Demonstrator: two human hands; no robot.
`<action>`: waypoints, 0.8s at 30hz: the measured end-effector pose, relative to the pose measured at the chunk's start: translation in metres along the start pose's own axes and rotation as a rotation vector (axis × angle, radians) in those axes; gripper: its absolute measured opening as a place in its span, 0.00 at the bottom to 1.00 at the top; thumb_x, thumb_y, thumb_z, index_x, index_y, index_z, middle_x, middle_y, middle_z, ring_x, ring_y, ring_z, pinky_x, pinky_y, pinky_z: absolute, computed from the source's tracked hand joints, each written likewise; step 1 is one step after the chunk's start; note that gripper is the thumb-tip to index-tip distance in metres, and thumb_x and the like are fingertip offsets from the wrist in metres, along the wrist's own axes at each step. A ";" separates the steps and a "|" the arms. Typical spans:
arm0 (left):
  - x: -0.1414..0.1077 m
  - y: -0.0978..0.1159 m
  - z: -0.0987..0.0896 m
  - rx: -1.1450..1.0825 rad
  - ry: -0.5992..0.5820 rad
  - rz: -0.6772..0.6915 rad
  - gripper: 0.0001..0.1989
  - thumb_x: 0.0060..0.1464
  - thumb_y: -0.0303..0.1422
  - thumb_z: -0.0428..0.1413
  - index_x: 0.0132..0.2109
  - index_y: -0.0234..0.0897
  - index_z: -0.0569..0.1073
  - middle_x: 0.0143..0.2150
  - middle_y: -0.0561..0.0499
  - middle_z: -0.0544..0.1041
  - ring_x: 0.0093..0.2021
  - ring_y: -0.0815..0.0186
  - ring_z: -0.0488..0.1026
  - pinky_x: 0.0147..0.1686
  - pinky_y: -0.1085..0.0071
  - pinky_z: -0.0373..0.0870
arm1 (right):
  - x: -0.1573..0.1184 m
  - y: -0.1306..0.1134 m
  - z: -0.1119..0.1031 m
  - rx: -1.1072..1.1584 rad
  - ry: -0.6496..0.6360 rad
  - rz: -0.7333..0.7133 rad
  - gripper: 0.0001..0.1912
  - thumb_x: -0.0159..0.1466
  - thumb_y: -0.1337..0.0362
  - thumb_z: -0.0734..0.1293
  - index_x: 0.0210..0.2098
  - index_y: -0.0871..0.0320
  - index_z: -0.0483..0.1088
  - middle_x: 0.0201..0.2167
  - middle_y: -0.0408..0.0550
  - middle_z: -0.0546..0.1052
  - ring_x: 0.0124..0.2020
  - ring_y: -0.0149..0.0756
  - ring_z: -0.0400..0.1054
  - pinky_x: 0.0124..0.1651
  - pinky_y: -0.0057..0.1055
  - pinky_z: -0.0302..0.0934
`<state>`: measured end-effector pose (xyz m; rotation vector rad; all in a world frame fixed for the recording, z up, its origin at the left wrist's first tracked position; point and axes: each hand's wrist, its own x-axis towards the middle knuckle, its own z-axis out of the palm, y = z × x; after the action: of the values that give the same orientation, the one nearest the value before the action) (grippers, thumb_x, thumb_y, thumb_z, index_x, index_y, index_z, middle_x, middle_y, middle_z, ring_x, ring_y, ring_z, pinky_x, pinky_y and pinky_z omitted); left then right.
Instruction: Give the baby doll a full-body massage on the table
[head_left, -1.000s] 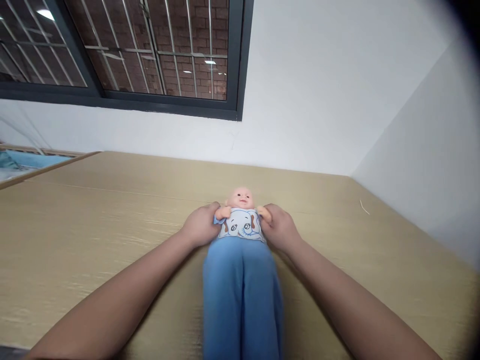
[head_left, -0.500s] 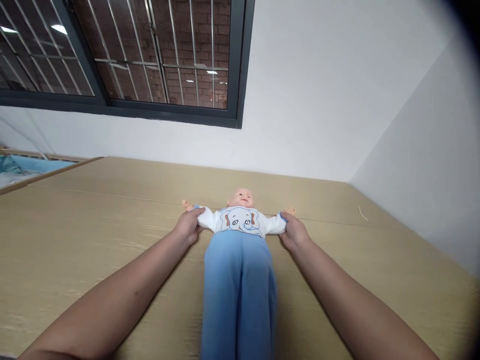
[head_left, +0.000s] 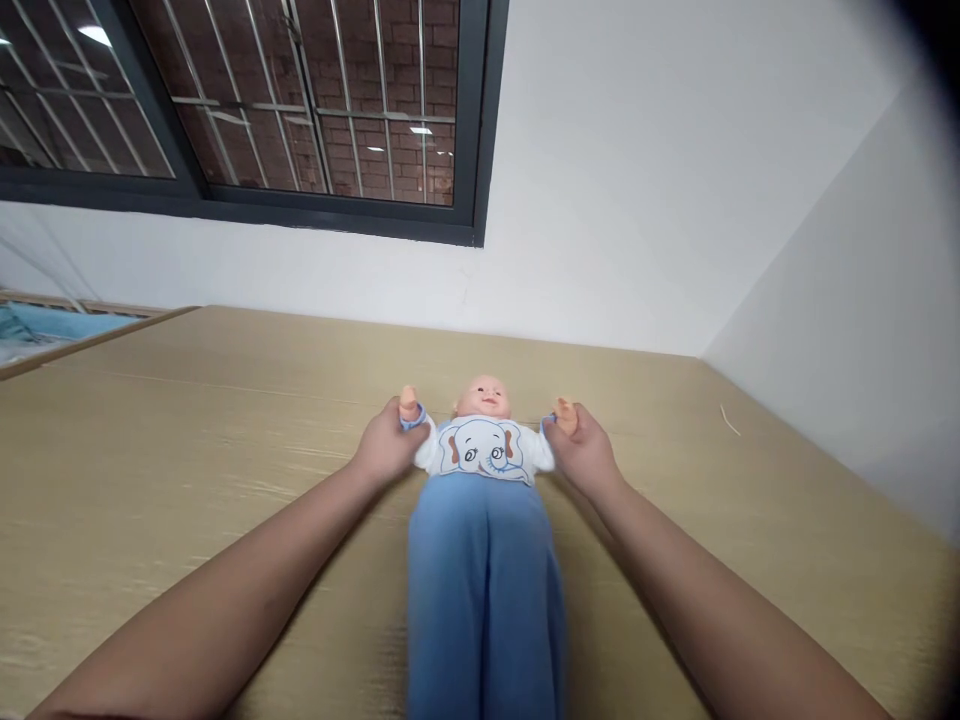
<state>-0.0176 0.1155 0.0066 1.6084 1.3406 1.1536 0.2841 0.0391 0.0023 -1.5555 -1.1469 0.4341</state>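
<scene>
A baby doll (head_left: pixel 484 450) lies face up in the head view, its head toward the wall. It wears a white top with an elephant print and blue trousers (head_left: pixel 484 580). My left hand (head_left: pixel 388 438) is closed round the doll's arm at the left of the picture, near the blue cuff. On the other side my right hand (head_left: pixel 589 452) grips the opposite arm by its cuff. Both small doll hands point upward above my fingers. The doll's feet are outside the picture.
The doll rests on a broad tan surface (head_left: pixel 262 420) that meets a white wall (head_left: pixel 600 200). A barred window (head_left: pixel 337 100) is above. At far left is a light-blue item (head_left: pixel 71 325) past a wooden edge. A thin pale strand (head_left: pixel 729 420) lies at right.
Both my hands have moved inward with the doll's arms, which were stretched out sideways and are now bent up closer to its body. The camera view has shifted slightly.
</scene>
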 end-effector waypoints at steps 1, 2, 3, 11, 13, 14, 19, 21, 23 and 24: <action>-0.004 0.005 -0.001 0.175 -0.037 0.068 0.11 0.48 0.36 0.62 0.38 0.39 0.71 0.32 0.49 0.76 0.33 0.56 0.73 0.29 0.71 0.58 | -0.004 -0.007 -0.001 -0.148 -0.036 -0.070 0.13 0.60 0.53 0.69 0.33 0.55 0.68 0.27 0.41 0.74 0.30 0.37 0.67 0.32 0.30 0.56; -0.008 0.011 0.000 0.348 -0.080 0.130 0.11 0.51 0.37 0.61 0.40 0.40 0.70 0.33 0.49 0.76 0.34 0.55 0.74 0.29 0.70 0.57 | -0.008 -0.013 -0.002 -0.291 -0.074 -0.143 0.12 0.62 0.53 0.67 0.34 0.55 0.67 0.27 0.41 0.73 0.29 0.37 0.66 0.31 0.30 0.54; -0.013 0.015 0.000 0.494 -0.124 0.177 0.11 0.54 0.38 0.59 0.42 0.40 0.68 0.33 0.48 0.76 0.34 0.54 0.74 0.29 0.70 0.55 | -0.013 -0.019 -0.002 -0.410 -0.112 -0.210 0.11 0.64 0.53 0.65 0.34 0.55 0.66 0.28 0.42 0.73 0.29 0.37 0.66 0.31 0.30 0.53; -0.036 0.032 0.018 0.925 -0.312 0.458 0.09 0.56 0.33 0.58 0.41 0.40 0.66 0.37 0.43 0.73 0.35 0.50 0.74 0.30 0.67 0.57 | -0.042 -0.054 0.012 -1.008 -0.373 -0.656 0.02 0.66 0.68 0.63 0.38 0.58 0.68 0.36 0.51 0.72 0.38 0.42 0.66 0.41 0.34 0.54; -0.039 0.033 0.022 0.946 -0.305 0.475 0.06 0.56 0.29 0.57 0.41 0.39 0.67 0.35 0.43 0.72 0.34 0.51 0.73 0.31 0.66 0.58 | -0.046 -0.058 0.013 -1.096 -0.415 -0.693 0.04 0.66 0.71 0.62 0.38 0.59 0.68 0.36 0.52 0.72 0.38 0.43 0.65 0.43 0.36 0.54; -0.040 0.034 0.024 0.942 -0.303 0.473 0.06 0.56 0.27 0.57 0.40 0.39 0.68 0.35 0.43 0.71 0.34 0.51 0.72 0.32 0.66 0.59 | -0.048 -0.059 0.014 -1.120 -0.433 -0.703 0.05 0.66 0.72 0.62 0.38 0.59 0.68 0.36 0.53 0.72 0.38 0.44 0.65 0.43 0.36 0.54; -0.044 0.038 0.028 0.865 -0.332 0.446 0.08 0.53 0.23 0.59 0.39 0.38 0.69 0.34 0.44 0.70 0.36 0.51 0.71 0.39 0.63 0.63 | -0.051 -0.059 0.014 -1.164 -0.496 -0.742 0.05 0.67 0.72 0.61 0.39 0.59 0.67 0.36 0.53 0.71 0.37 0.45 0.64 0.41 0.38 0.54; -0.045 0.040 0.028 0.905 -0.341 0.452 0.08 0.53 0.24 0.59 0.40 0.38 0.70 0.35 0.43 0.70 0.37 0.50 0.72 0.39 0.63 0.64 | -0.052 -0.058 0.014 -1.164 -0.496 -0.750 0.04 0.67 0.72 0.61 0.39 0.59 0.67 0.36 0.53 0.71 0.37 0.45 0.64 0.41 0.38 0.54; -0.045 0.041 0.027 1.010 -0.357 0.478 0.07 0.56 0.25 0.56 0.42 0.37 0.70 0.36 0.41 0.71 0.37 0.49 0.72 0.36 0.63 0.63 | -0.050 -0.056 0.014 -1.139 -0.480 -0.748 0.05 0.66 0.73 0.61 0.38 0.59 0.67 0.36 0.52 0.71 0.37 0.45 0.64 0.41 0.38 0.55; -0.044 0.041 0.027 1.056 -0.361 0.491 0.06 0.58 0.26 0.54 0.43 0.37 0.70 0.37 0.41 0.72 0.37 0.49 0.73 0.34 0.64 0.62 | -0.048 -0.054 0.013 -1.113 -0.471 -0.743 0.06 0.65 0.74 0.61 0.38 0.59 0.67 0.36 0.52 0.71 0.37 0.44 0.64 0.42 0.37 0.55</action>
<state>0.0186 0.0646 0.0279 2.8460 1.4170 0.2806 0.2281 0.0019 0.0321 -1.7605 -2.4647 -0.4706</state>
